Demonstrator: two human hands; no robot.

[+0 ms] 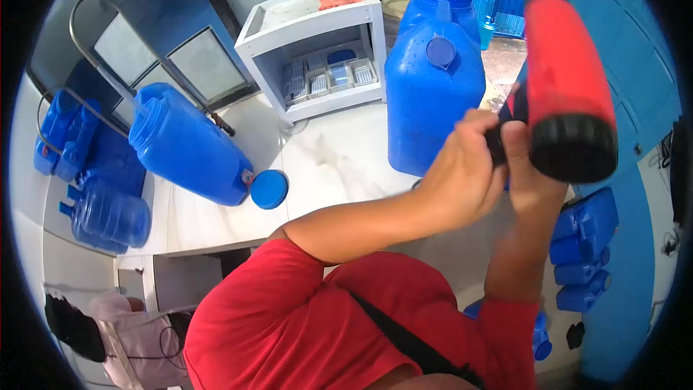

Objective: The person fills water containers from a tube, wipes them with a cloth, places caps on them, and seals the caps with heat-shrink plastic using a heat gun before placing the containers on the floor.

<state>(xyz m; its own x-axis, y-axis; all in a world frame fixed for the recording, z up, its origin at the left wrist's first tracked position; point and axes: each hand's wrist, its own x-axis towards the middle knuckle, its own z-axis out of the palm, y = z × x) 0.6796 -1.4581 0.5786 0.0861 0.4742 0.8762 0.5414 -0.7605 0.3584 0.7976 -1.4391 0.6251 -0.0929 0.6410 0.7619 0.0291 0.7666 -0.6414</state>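
Observation:
A red and black hair dryer [570,79] is held up at the upper right, its narrow black nozzle pointing away and its round black back end towards me. My right hand [533,162] is closed around the dark handle below the barrel. Beside it, my left hand [462,170] also has its fingers curled at that handle; its exact grip is partly hidden. Just past my hands a large blue water container [437,94] with a dark blue cap stands on the white counter.
On the counter [332,162], another blue container [191,144] stands uncapped under a curved metal pipe, with a blue lid [269,189] beside it. A white shelf unit [310,50] stands behind. More containers [585,231] are at right by the blue door [613,245]. A person [119,332] is at lower left.

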